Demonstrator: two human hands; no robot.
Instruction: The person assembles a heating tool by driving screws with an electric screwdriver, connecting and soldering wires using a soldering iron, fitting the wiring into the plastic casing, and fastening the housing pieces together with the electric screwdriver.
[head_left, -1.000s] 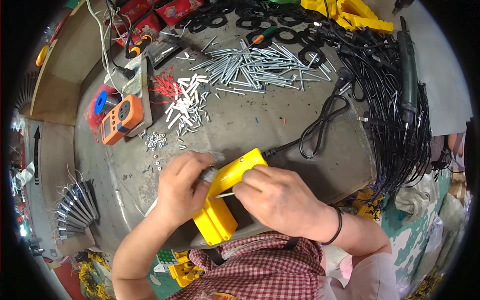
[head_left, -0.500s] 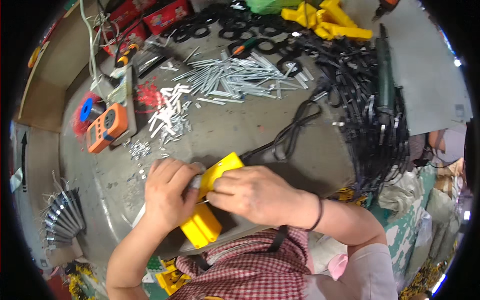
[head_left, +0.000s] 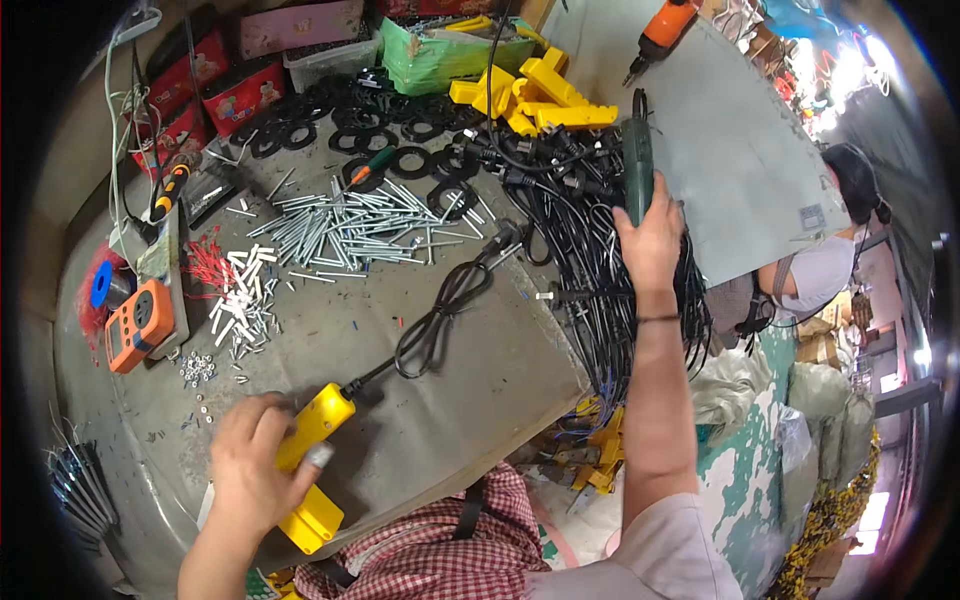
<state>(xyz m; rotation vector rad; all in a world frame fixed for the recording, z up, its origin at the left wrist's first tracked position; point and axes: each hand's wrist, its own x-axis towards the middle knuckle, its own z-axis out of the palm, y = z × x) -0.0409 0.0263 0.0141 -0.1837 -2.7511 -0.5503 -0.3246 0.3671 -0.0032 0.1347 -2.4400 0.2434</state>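
Grey worktop (head_left: 480,375), smooth yellow casing (head_left: 320,416), black looped cord (head_left: 437,313) attached

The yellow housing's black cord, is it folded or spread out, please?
Folded: the black cord lies bunched in loops on the table.

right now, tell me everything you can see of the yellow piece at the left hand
The yellow piece looks like hard plastic: a long, narrow upper part and a broader, grooved lower end. In the picture it slants up to the right, near the front edge of the table. A black cable leaves its upper end. The left hand grips and hides its middle; whether it rests down is unclear.
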